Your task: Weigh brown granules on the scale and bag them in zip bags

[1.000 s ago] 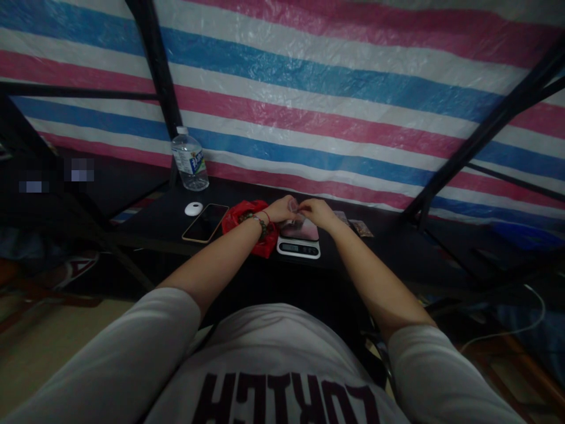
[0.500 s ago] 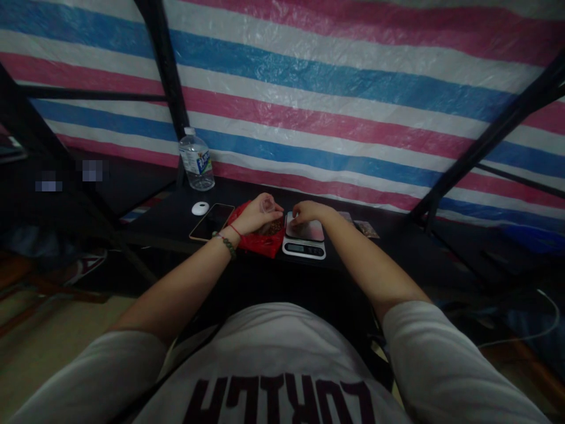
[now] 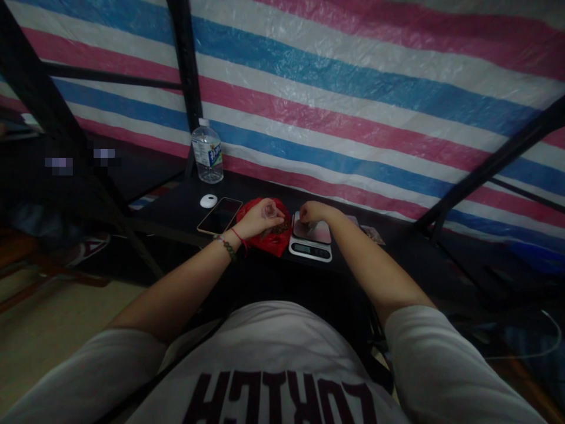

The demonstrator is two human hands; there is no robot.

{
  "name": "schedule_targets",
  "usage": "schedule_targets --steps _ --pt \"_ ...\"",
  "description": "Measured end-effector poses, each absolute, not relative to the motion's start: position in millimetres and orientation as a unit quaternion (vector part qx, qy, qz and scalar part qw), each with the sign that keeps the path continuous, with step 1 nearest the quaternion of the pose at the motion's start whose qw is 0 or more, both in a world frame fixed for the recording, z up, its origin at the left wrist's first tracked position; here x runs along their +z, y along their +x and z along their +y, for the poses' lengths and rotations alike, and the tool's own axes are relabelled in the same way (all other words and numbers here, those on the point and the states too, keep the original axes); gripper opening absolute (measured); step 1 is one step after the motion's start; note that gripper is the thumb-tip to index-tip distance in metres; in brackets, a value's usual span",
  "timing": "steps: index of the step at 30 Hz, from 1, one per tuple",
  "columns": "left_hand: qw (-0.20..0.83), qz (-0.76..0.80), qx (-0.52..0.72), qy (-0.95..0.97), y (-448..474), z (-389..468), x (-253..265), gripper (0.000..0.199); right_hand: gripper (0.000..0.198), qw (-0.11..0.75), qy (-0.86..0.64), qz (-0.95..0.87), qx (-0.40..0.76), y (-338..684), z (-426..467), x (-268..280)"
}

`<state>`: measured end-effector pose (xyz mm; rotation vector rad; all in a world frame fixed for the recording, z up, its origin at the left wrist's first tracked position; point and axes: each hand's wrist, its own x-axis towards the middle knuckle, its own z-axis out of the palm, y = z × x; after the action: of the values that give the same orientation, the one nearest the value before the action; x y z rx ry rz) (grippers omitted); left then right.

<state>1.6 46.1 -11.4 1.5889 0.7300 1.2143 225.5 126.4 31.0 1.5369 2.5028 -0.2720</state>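
My left hand (image 3: pixel 258 219) is closed around a small clear plastic cup (image 3: pixel 268 210), held over an open red plastic bag (image 3: pixel 269 242). Small brown bits (image 3: pixel 282 226) lie in the bag, partly hidden by my fingers. Just to the right is a white digital kitchen scale (image 3: pixel 310 250) with a shiny weighing plate (image 3: pixel 315 234). Over the back of that plate my right hand (image 3: pixel 314 211) points down with its fingertips drawn together. What they hold, if anything, is too small and dark to make out.
A phone (image 3: pixel 219 215) and a white rounded gadget (image 3: pixel 208 201) lie left of the bag. Behind them stands a large clear bottle (image 3: pixel 207 153). Small printed packets (image 3: pixel 373 234) lie beyond my right forearm. Black metal posts (image 3: pixel 188 76) and a striped plastic sheet (image 3: pixel 335 118) bound the table.
The whole view has shifted and tilted slightly. More of the red bag shows behind my left hand, which still holds the cup. My right hand stays over the scale plate.
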Motion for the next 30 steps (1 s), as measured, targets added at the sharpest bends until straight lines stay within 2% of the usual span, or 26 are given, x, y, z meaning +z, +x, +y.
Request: schedule_targets --steps 4,7,13,19,25,30 --pt "0.479 0.322 0.499 0.646 -1 44 -12 0.041 0.023 0.088 0.527 0.841 -0.084 219 122 27" --pt "0.487 0.336 0.493 0.638 -3 38 -10 0.042 0.025 0.051 0.528 0.844 -0.079 216 119 34" --pt "0.492 0.343 0.492 0.631 -6 36 -8 0.043 0.02 -0.09 0.512 0.849 -0.094 241 117 60" --pt "0.427 0.389 0.508 0.639 -6 39 -9 0.04 0.022 -0.234 0.501 0.828 -0.095 272 101 38" --pt "0.374 0.408 0.484 0.678 -7 39 -12 0.037 0.019 -0.25 0.487 0.834 -0.075 273 90 19" --pt "0.248 0.47 0.428 0.731 -17 44 -13 0.029 0.015 -0.24 0.478 0.843 -0.053 276 89 18"
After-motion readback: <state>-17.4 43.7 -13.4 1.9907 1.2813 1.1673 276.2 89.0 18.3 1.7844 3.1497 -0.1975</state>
